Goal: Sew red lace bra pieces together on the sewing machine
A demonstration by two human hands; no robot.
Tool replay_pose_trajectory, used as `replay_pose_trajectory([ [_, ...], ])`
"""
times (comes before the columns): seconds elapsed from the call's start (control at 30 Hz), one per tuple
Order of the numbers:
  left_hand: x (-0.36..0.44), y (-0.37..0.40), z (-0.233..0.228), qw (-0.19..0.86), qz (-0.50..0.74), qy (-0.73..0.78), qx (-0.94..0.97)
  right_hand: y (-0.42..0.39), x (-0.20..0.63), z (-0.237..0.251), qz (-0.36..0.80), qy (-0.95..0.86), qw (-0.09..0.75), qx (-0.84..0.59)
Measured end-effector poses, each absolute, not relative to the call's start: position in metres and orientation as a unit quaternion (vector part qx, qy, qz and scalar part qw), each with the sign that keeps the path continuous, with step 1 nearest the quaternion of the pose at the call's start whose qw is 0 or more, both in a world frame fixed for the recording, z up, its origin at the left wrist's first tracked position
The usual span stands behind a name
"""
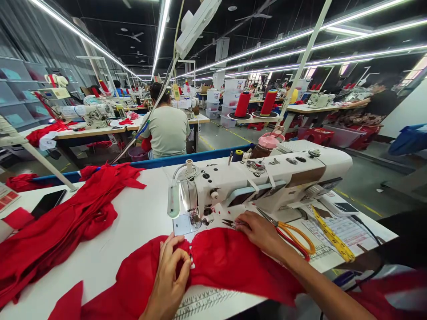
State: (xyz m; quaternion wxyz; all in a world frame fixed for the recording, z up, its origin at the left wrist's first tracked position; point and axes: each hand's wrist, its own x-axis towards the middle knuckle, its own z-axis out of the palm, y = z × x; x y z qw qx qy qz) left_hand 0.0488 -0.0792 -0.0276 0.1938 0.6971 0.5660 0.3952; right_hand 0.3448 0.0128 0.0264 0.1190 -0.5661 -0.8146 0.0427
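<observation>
Red fabric (227,258) lies across the front of the white sewing machine (220,182), spilling over the table edge. My left hand (171,271) rests on it just in front of the needle area, thumb and forefinger pinched on the cloth beside a small white bit. To the right, my right hand (256,229) is curled over small dark thread snips (228,222), whose blades point left; its fingers hide the handles. Large scissors with orange handles (296,235) lie right behind that hand, partly covered by it.
More red fabric (66,222) is heaped on the left beside a phone (48,203). A yellow tape measure (333,235) lies over a printed sheet (316,229) at right. Red thread cones (243,105) stand behind the machine. A co-worker (168,126) sits ahead, back turned.
</observation>
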Motion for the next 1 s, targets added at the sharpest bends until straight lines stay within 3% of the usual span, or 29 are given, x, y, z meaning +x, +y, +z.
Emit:
replay_pose_trajectory([
  [0.2,0.035,-0.075,-0.031,0.193,0.327,0.548,0.745,-0.014,0.331,0.039,0.015,-0.806,0.157,-0.571],
  [0.4,0.038,-0.075,-0.023,0.172,0.329,0.546,0.751,-0.062,0.288,0.045,0.127,-0.876,0.136,-0.445],
  [0.7,0.037,-0.076,-0.025,0.196,0.327,0.537,0.752,-0.055,0.253,0.045,-0.053,-0.909,0.017,-0.412],
  [1.0,0.039,-0.077,-0.03,0.16,0.335,0.545,0.752,-0.053,0.243,0.051,-0.05,-0.905,-0.034,-0.421],
])
